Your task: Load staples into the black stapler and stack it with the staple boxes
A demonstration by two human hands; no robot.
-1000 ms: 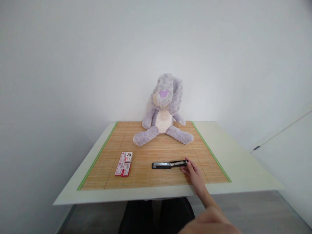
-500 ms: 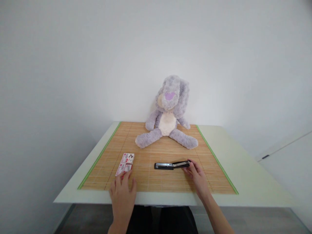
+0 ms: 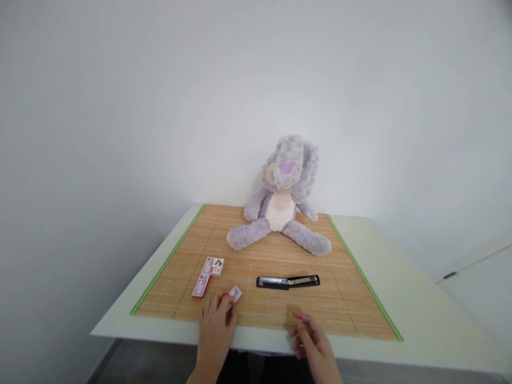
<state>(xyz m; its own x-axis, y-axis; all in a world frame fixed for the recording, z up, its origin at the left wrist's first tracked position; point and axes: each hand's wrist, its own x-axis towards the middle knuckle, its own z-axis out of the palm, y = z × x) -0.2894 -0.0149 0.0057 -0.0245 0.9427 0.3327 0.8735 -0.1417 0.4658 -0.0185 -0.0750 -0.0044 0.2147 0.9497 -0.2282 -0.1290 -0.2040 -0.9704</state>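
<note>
Pinching a box [image 3: 236, 293] by its near end in the left hand [image 3: 215, 322], with the rest past the fingers. Holding the right hand [image 3: 312, 341] clear of the stapler [image 3: 276, 284], with fingers loosely curled.

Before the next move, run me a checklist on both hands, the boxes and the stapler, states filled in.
1. Left hand has its grip on one small box: ok.
2. Small box lifted off the mat: cannot tell.
3. Right hand off the stapler: ok.
4. Stapler opened out: ok.
5. Staples loaded: cannot tell.
6. Plush toy clear of both hands: ok.
</note>
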